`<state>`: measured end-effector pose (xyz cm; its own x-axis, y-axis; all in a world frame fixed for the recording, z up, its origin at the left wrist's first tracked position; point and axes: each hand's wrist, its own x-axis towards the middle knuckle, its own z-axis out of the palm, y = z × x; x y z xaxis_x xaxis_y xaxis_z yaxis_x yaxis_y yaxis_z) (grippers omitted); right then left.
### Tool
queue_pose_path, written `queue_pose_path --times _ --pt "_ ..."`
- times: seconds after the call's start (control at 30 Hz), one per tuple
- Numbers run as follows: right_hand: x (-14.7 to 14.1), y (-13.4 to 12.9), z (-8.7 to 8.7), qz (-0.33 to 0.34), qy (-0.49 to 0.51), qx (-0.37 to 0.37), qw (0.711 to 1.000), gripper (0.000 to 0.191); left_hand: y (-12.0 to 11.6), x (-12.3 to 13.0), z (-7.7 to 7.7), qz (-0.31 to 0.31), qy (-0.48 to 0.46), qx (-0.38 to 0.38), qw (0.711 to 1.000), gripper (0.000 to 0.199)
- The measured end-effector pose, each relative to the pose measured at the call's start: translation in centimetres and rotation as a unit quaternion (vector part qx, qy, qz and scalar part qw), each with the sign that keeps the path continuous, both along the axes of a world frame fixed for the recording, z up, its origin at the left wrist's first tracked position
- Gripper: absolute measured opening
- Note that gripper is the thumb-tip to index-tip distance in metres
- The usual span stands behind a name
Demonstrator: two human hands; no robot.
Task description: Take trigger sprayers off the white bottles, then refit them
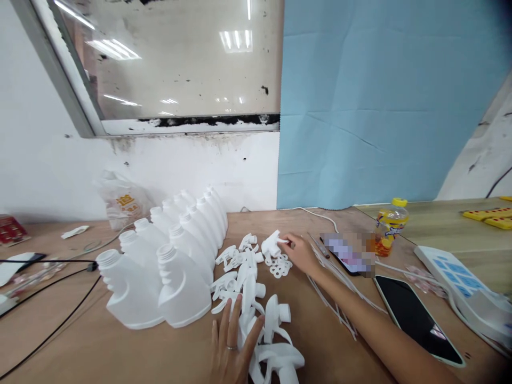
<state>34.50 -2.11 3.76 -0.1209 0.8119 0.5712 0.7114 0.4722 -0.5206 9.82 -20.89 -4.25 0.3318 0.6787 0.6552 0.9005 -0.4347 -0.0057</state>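
White trigger spray heads (248, 277) lie in a loose pile in the middle of the table. My right hand (301, 253) pinches the trigger of one spray head (271, 244) at the far end of the pile, beside several flat white washers (279, 268). Fingers spread, my left hand (232, 346) rests against the near part of the pile, touching some heads without gripping any. Left of the pile, two rows of white plastic bottles (184, 296) stand upright with open threaded necks.
Thin clear tubes (336, 304) lie under my right forearm. Further right are a phone (418, 317), a second device (344, 256), a drink bottle (391, 226) and a white power strip (460, 282). A plastic bag (124, 205) sits at the back left, with black cables (52, 338) nearer.
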Motion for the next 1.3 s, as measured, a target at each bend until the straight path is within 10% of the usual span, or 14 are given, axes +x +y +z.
queue_pose_path --times 0.13,0.3,0.7,1.3 --pt "-0.2 4.5 0.1 -0.125 -0.009 -0.080 0.989 0.018 0.3 0.0 -0.4 0.021 0.004 0.004 1.000 0.089" --pt "-1.2 6.9 0.1 -0.125 -0.039 -0.115 0.985 0.012 0.9 0.1 -0.3 0.023 0.009 -0.020 0.999 0.089" --pt "-0.1 -5.6 -0.4 0.117 -0.220 -0.008 0.968 0.049 2.0 -0.4 -0.4 -0.013 0.018 -0.045 0.999 0.087" --pt "-0.7 -5.7 -2.4 0.141 -0.233 -0.088 0.958 0.041 2.1 -0.2 1.4 -0.049 0.008 -0.053 0.997 0.100"
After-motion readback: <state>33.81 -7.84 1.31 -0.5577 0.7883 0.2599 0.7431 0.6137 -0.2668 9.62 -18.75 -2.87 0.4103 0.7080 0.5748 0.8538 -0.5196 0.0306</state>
